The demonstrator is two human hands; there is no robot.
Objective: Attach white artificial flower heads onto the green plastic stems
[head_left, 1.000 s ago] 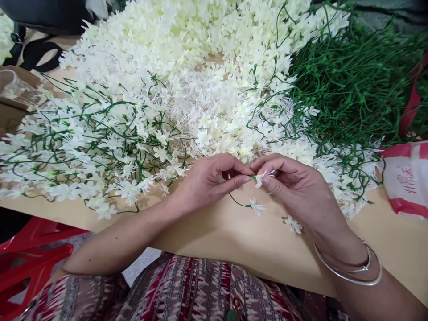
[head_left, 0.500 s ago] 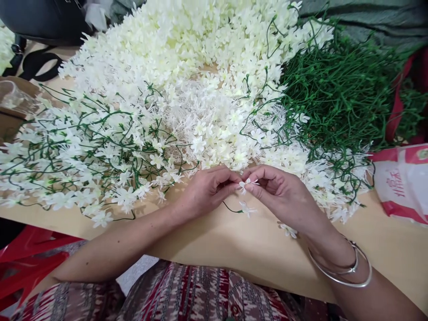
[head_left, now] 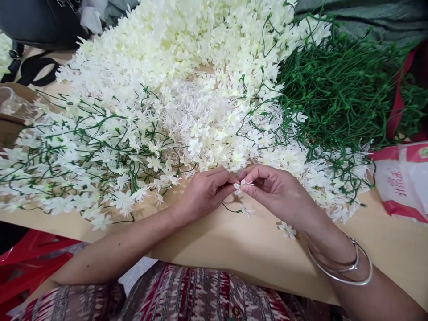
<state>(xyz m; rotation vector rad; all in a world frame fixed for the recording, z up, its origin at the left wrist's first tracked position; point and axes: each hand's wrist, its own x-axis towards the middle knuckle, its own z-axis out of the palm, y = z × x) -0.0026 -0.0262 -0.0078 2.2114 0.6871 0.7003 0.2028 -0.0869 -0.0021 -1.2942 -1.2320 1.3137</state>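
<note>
My left hand (head_left: 203, 194) and my right hand (head_left: 277, 191) meet fingertip to fingertip above the tan table (head_left: 250, 249). Both pinch a thin green stem (head_left: 229, 208) with a small white artificial flower (head_left: 240, 185) at the point where the fingers touch. A second white flower (head_left: 246, 210) hangs from the same stem just below my hands. Another loose flower (head_left: 286, 229) lies on the table under my right wrist. Two silver bangles (head_left: 347, 269) circle my right forearm.
A big heap of loose cream flowers (head_left: 187, 53) fills the back. Finished flowered stems (head_left: 83, 156) lie at the left, bare green stems (head_left: 344, 89) at the right. A red and white bag (head_left: 401, 183) sits at the far right, a red stool (head_left: 30, 263) at the lower left.
Both hands have drifted a little left and lower in the picture, still pinching the same stem. The flower at the fingertips sits closer against my left fingers.
</note>
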